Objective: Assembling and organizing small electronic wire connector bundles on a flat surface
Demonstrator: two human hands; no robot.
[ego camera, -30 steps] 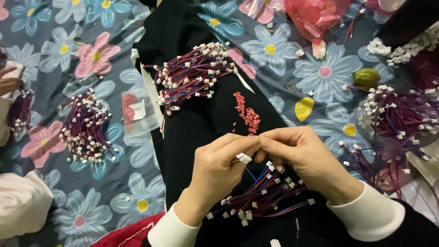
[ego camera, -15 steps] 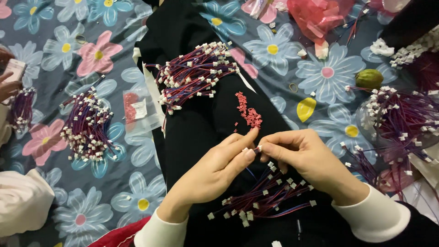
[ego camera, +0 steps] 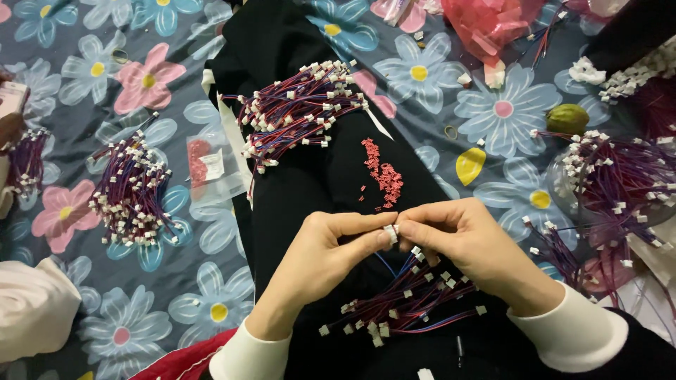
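A small clear bag (ego camera: 209, 167) with red contents and a white label is seen left; a crumpled pink bag (ego camera: 493, 28) is seen at top.

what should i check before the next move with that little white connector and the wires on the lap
1. White connector pinched between the fingertips of left hand and right hand: ok.
2. Wire seated in the connector: cannot tell, fingertips cover it.
3. Loose wire bundle within reach under the hands: ok.
4. Small red parts in a pile on the black cloth: ok, a few strays.
5. Finished bundle lying apart from the loose one: ok.
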